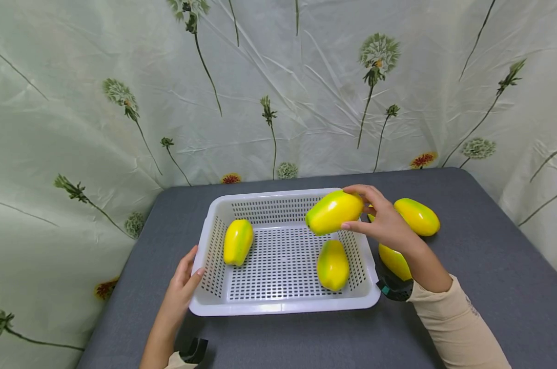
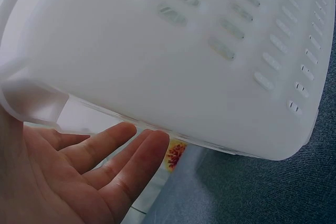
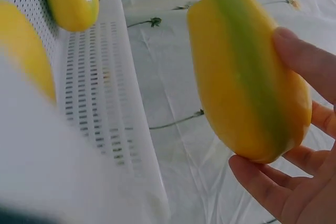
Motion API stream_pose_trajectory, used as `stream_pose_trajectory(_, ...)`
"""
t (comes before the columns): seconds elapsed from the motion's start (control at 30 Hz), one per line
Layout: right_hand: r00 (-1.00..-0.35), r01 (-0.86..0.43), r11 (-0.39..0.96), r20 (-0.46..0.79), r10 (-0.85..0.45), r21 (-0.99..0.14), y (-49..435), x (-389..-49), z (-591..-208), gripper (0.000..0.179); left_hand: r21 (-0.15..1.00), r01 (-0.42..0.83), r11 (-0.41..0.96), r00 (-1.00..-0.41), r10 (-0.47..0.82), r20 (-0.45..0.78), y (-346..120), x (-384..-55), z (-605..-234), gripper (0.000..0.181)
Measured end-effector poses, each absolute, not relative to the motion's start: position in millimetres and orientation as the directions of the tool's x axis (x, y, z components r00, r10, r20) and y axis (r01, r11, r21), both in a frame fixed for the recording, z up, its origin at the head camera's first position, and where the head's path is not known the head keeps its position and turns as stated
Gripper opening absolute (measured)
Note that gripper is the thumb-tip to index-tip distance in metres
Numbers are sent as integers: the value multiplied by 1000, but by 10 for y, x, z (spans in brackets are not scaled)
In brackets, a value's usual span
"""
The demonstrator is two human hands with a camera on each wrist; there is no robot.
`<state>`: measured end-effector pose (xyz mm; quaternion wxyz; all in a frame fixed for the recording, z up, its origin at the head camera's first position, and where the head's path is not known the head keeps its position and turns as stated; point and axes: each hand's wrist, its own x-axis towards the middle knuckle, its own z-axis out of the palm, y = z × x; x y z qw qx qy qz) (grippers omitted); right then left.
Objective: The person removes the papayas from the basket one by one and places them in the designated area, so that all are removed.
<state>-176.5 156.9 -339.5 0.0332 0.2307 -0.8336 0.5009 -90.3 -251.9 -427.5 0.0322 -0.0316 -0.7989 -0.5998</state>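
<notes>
In the head view, my right hand (image 1: 384, 218) holds a yellow-green papaya (image 1: 334, 211) above the right side of a white perforated basket (image 1: 283, 307). In the right wrist view, thumb and fingertips grip one end of this papaya (image 3: 247, 77). Inside the basket lie two more, one papaya (image 1: 239, 242) at the left and another papaya (image 1: 333, 265) at the right. My left hand (image 1: 179, 287) touches the basket's left rim, thumb at the top edge. Its fingers (image 2: 142, 156) extend nearly straight beside the outer wall in the left wrist view; the thumb is hidden there.
Right of the basket, a papaya (image 1: 416, 217) and a second papaya (image 1: 395, 261) lie on the grey table (image 1: 481, 271); part of another shows behind my right hand. A pale flower-printed cloth (image 1: 320, 102) hangs behind the table.
</notes>
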Motion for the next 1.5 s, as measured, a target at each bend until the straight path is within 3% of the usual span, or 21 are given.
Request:
stream_pose_trajectory(0.23,-920,-389,434,322,-222,-813,1735,-1689,-3477,68,958,86,272,-996,11,87,-2523,-904,-4279,57)
stream_pose_trajectory(0.33,-924,-383,461,342,-172,-801,1887,-1729,-3678,69,959,87,269,-996,13,87,-2520,-901,-4279,57)
stream_pose_trajectory(0.73,-937,-246,562,342,70,-790,2367,-1580,-4041,71,961,91,262,-996,12,92,-2503,-885,-4252,56)
stream_pose_trajectory(0.97,-916,-137,594,330,229,-792,2900,-1652,-4683,77,965,79,250,-997,10,79,-2502,-880,-4254,58)
stream_pose_trajectory(1.27,-911,80,548,162,379,-832,3119,-1350,-4818,79,962,85,258,-996,13,84,-2495,-881,-4253,58)
stream_pose_trajectory(1.5,-884,249,518,26,466,-818,2996,-1089,-4579,85,963,73,258,-997,4,74,-2496,-882,-4257,58)
